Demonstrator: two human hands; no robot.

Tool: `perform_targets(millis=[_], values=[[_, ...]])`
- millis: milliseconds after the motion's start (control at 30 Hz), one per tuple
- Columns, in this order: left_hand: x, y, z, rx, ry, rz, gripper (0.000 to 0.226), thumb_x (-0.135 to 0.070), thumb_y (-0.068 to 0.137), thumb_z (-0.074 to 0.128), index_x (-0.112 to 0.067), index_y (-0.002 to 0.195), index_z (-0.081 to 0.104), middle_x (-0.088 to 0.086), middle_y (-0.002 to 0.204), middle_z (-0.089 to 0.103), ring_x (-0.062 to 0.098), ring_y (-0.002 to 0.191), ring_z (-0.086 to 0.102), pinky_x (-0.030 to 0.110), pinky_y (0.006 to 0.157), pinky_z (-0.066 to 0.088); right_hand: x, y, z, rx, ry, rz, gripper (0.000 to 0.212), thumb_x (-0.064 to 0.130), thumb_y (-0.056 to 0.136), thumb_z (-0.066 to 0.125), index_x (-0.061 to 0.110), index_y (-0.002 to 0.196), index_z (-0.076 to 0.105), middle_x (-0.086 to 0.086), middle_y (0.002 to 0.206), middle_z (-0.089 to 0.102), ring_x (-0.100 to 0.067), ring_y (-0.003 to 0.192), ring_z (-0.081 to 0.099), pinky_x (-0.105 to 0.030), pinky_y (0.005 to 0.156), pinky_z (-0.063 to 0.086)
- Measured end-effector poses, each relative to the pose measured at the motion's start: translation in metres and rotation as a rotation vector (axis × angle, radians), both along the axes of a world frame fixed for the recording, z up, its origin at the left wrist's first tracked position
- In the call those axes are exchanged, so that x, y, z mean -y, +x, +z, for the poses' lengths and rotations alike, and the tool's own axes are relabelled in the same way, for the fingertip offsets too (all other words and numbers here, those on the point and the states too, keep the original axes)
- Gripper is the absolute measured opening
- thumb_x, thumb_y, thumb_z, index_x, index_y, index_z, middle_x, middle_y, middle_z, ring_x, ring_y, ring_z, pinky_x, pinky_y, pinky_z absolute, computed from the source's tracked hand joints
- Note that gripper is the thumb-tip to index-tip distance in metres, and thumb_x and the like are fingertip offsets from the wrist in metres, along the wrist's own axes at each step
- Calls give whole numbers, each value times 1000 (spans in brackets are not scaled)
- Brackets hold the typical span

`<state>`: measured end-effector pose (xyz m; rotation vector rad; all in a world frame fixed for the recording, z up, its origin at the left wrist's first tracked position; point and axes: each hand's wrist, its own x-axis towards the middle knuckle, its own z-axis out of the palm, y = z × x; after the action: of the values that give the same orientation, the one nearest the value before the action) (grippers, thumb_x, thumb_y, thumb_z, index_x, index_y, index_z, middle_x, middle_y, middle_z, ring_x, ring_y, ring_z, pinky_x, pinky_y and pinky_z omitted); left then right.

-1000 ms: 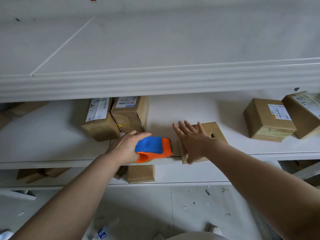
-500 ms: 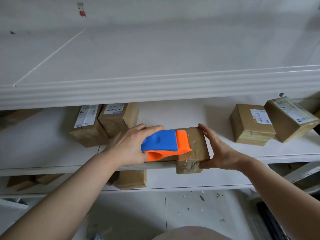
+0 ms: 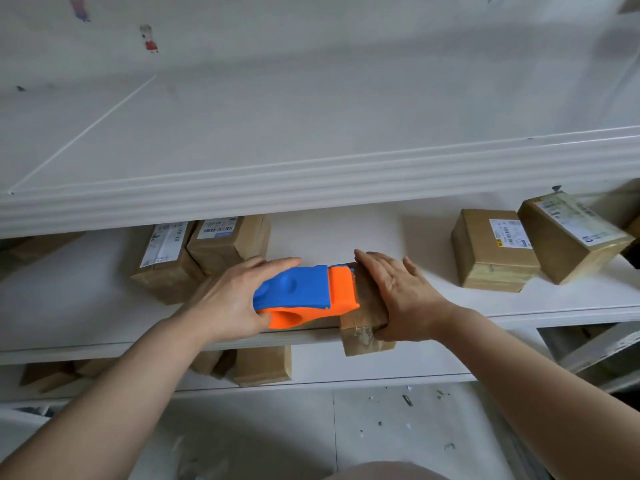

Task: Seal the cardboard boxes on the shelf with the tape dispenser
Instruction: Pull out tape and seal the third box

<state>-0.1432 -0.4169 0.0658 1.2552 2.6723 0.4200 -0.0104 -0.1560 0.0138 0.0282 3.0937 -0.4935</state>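
Observation:
My left hand (image 3: 228,299) grips a blue and orange tape dispenser (image 3: 304,294), whose orange head lies against the left side of a small cardboard box (image 3: 365,329). That box sits at the front edge of the middle shelf (image 3: 86,303) and juts over it. My right hand (image 3: 398,299) lies on top of the box, fingers extended along it and thumb down at its front right corner. Most of the box's top is hidden under the hand and the dispenser.
Two labelled boxes (image 3: 204,251) lean together at the left of the shelf, two more (image 3: 495,251) stand at the right. More boxes (image 3: 261,365) lie on the lower shelf. A white upper shelf (image 3: 311,174) overhangs. Floor below is littered with scraps.
My right hand moved from gripping the box's right side to lying on its top. The dispenser stays against the box's left side.

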Motion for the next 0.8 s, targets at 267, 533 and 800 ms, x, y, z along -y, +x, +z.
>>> perform_targets(millis=[267, 533, 800], values=[[44, -26, -12, 64, 113, 77, 86, -6, 61, 57, -50, 133, 43, -13, 117, 55, 7, 108, 53, 20, 87, 43, -12, 4, 3, 36, -51, -51, 130, 41, 58, 82, 26, 151, -8, 8, 157, 11, -8, 144, 6, -48, 119, 8], [31, -23, -41, 75, -4, 59, 91, -12, 61, 54, -58, 136, 30, -14, 107, 48, 14, 93, 56, 39, 76, 52, -8, 4, 2, 62, -60, -57, 131, 37, 59, 82, 28, 151, -10, 9, 158, 6, -5, 145, 0, -44, 120, 7], [4, -8, -56, 100, -16, 55, 90, -10, 65, 55, -58, 136, 28, -13, 110, 46, 15, 88, 55, 34, 68, 51, -6, 2, 6, 172, 104, 8, 127, 54, 69, 72, 25, 148, -23, 8, 155, -29, -10, 141, -31, -52, 118, -5]])
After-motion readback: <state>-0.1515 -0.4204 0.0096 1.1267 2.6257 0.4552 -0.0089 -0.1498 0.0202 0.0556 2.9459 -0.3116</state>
